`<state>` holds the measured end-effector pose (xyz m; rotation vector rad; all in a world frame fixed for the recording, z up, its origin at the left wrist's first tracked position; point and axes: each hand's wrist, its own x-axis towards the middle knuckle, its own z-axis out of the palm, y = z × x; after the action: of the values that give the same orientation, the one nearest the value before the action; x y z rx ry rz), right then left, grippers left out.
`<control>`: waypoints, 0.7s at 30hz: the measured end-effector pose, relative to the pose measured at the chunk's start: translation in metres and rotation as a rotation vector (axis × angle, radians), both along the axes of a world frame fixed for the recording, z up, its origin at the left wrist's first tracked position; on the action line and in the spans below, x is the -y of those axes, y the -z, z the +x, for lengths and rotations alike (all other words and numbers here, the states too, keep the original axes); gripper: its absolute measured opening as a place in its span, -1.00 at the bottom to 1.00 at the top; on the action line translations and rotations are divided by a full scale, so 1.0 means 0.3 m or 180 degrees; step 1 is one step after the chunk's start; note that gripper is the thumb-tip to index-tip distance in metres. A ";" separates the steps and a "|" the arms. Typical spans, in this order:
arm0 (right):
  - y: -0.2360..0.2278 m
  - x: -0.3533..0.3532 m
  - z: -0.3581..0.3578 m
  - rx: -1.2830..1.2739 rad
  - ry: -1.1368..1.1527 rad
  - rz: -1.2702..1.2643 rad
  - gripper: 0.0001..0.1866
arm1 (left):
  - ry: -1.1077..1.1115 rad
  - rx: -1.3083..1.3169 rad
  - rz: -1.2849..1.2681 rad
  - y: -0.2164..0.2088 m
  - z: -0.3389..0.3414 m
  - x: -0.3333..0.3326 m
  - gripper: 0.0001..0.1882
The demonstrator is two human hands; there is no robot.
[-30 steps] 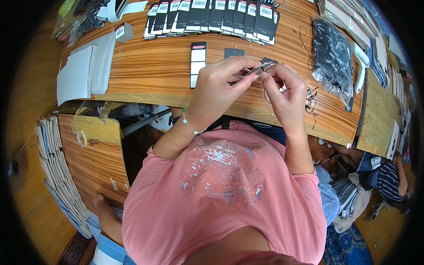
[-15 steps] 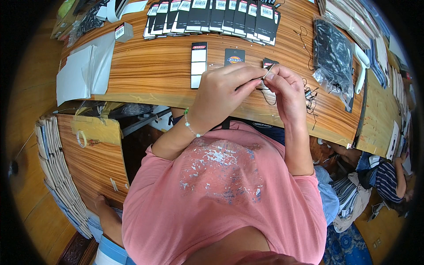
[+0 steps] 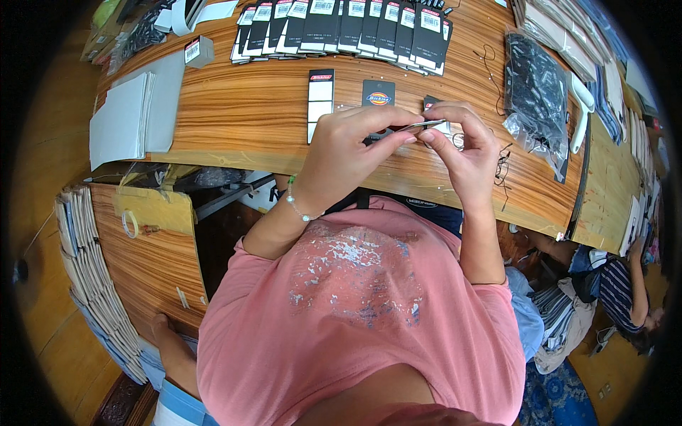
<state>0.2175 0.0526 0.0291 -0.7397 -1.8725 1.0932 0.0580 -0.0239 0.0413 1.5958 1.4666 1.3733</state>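
Both hands meet above the near edge of the wood-grain table (image 3: 234, 128). Between them is a thin set of hang tags (image 3: 424, 125), seen nearly edge-on. My left hand (image 3: 348, 142) pinches its left end, and my right hand (image 3: 465, 138) grips the right end between thumb and fingers. A dark string loops below the right fingers; whether it passes through the tags I cannot tell. Just beyond my hands lie a black-and-white tag (image 3: 320, 106), a black tag with a colored emblem (image 3: 378, 92), and another tag (image 3: 430, 101) partly covered by my right hand.
A fanned row of black tags (image 3: 341, 32) spans the far side. Loose black strings (image 3: 503, 167) lie right of my hands, near a clear bag of black strings (image 3: 534, 92) and a white handheld tool (image 3: 581, 106). White sheets (image 3: 121, 117) and a small box (image 3: 199, 52) are at left.
The tags between my hands have turned to lie flatter and show longer edge-on. My right thumb has dropped lower, and my left wrist has shifted slightly left.
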 end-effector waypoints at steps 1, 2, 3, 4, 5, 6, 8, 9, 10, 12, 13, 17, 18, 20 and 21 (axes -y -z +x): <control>0.004 0.008 0.001 0.0034 0.0029 -0.0129 -0.80 | 0.0009 0.0026 -0.0031 -0.001 -0.001 0.000 -0.81; 0.006 0.013 0.001 0.0067 0.0055 -0.0257 -0.80 | 0.0015 0.0052 -0.0060 -0.002 -0.002 -0.001 -0.81; 0.006 0.018 0.000 0.0083 0.0102 -0.0342 -0.80 | 0.0020 0.0078 -0.0089 -0.003 -0.002 -0.001 -0.81; 0.005 0.022 -0.003 0.0098 0.0149 -0.0427 -0.80 | -0.0012 0.0076 -0.0074 0.002 -0.002 -0.001 -0.81; 0.003 0.024 -0.006 0.0114 0.0199 -0.0512 -0.81 | -0.0040 0.0075 -0.0059 0.009 -0.001 -0.001 -0.81; 0.004 0.026 -0.011 0.0070 0.0234 -0.0623 -0.81 | -0.0069 0.0074 -0.0044 0.012 0.000 -0.001 -0.82; 0.006 0.030 -0.019 -0.0017 0.0307 -0.0845 -0.83 | -0.0131 0.0071 0.0062 0.009 0.002 -0.002 -0.82; 0.007 0.029 -0.016 0.0022 0.0256 -0.0731 -0.83 | -0.0159 0.0070 0.0114 0.008 0.003 -0.002 -0.82; 0.008 0.027 -0.010 0.0061 0.0204 -0.0617 -0.84 | -0.0151 0.0050 0.0100 0.004 0.002 -0.002 -0.82; 0.015 0.022 -0.002 0.0013 0.0072 -0.0480 -0.86 | -0.0146 0.0004 0.0069 -0.003 0.001 -0.001 -0.83; 0.021 0.019 0.000 -0.0072 -0.0001 -0.0455 -0.86 | -0.0111 0.0032 0.0056 -0.001 0.002 -0.001 -0.83; 0.016 0.012 0.003 -0.0060 -0.0192 -0.0251 -0.90 | -0.0052 -0.0061 0.0119 -0.005 -0.002 -0.002 -0.82; 0.015 0.013 0.002 -0.0141 -0.0251 -0.0487 -0.91 | -0.0046 -0.0133 0.0161 -0.006 -0.004 -0.004 -0.82; 0.011 0.014 -0.001 -0.0309 -0.0377 -0.0964 -0.92 | -0.0099 -0.0258 0.0235 -0.002 -0.003 -0.005 -0.83; 0.005 0.014 -0.001 -0.0446 -0.0429 -0.1294 -0.93 | -0.0129 -0.0324 0.0270 -0.001 -0.003 -0.006 -0.83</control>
<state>0.2172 0.0484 0.0276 -0.7455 -1.6173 1.5985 0.0571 -0.0221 0.0414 1.7204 1.5256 1.4126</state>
